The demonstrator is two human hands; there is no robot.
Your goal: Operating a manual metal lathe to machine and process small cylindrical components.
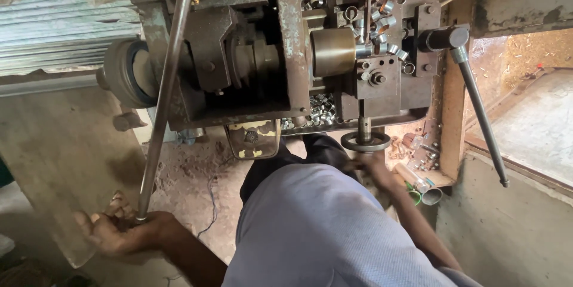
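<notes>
Your left hand (122, 230) is closed around the lower end of the long lever bar (162, 105). The fingers (119, 204) curl over the bar's tip, and the palm sits under it, so the bar rises straight out of your grip and slants up and to the right to its red-tagged top on the lathe-like machine (280, 48).

Your right hand (373, 167) is blurred, so I cannot tell how far its fingers are spread. It sits just below the small round handwheel (365, 141), close to its rim; whether it touches the wheel cannot be made out. Above that wheel stands the brass-coloured chuck (333, 52), with a heap of small metal rings (382, 21) around it. To the right of your right fingers lie short metal tubes (421, 182), and further right hangs a second lever handle (480, 114), well apart from both hands.
</notes>
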